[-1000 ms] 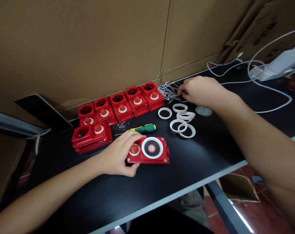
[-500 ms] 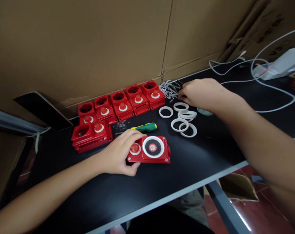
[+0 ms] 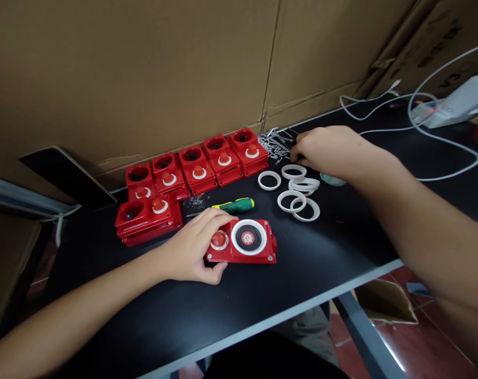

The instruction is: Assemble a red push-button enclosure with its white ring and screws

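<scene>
My left hand (image 3: 193, 247) grips the left end of a red button box (image 3: 242, 242) that lies flat on the black table (image 3: 262, 300); the box has a red push button and a white ring around a round dial. My right hand (image 3: 325, 150) reaches to the back of the table, its fingers pinched at the edge of a pile of small metal screws (image 3: 272, 143); what they hold is hidden. Several loose white rings (image 3: 297, 192) lie just in front of that hand. A green and yellow screwdriver (image 3: 233, 205) lies behind the box.
A row of red button boxes (image 3: 199, 168) stands along the cardboard wall (image 3: 144, 79), with two more stacked at the left (image 3: 146, 218). A dark phone (image 3: 67, 176) leans at the far left. White cables (image 3: 428, 131) and a white device (image 3: 455, 105) lie at the right.
My right hand has shifted slightly at the screw pile. My left hand and the red box have stayed put; the view has drifted a little.
</scene>
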`<state>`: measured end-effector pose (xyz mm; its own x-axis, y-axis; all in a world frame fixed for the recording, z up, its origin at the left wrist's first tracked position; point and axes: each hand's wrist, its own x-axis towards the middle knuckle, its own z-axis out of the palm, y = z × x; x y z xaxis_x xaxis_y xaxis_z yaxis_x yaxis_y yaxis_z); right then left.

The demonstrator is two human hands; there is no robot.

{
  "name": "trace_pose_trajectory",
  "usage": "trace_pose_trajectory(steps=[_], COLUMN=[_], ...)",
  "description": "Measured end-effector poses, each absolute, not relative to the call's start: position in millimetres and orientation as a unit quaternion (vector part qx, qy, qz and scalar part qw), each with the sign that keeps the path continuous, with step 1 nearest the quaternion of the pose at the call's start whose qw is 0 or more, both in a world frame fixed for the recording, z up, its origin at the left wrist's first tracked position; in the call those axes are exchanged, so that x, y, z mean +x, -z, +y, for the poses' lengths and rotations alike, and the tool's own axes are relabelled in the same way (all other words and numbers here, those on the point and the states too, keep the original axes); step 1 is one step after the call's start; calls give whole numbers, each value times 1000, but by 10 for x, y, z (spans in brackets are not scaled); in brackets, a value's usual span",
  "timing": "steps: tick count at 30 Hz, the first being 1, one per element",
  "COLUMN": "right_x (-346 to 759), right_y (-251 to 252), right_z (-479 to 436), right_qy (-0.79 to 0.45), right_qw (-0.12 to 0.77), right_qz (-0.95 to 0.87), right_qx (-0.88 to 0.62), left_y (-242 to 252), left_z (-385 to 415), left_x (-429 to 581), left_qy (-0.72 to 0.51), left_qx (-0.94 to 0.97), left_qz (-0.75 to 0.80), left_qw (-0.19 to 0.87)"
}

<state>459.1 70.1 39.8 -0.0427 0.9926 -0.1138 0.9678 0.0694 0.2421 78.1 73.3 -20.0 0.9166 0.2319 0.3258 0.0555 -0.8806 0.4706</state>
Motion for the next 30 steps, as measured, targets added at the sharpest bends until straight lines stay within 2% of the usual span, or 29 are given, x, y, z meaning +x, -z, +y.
trace_pose_trajectory(steps=[16,30], right_x=[4542,4708], right_y=[-358,-278], right_z=[706,829], right_qy=[-70,-36], right_qw=[135,84], right_qz=[694,711], right_qx=[704,697], left_y=[196,210], left_z=[731,736], left_x=[781,775], left_qy=[-188,-189], left_qx=[950,950], left_qz=[79,77], left_qw=[236,238])
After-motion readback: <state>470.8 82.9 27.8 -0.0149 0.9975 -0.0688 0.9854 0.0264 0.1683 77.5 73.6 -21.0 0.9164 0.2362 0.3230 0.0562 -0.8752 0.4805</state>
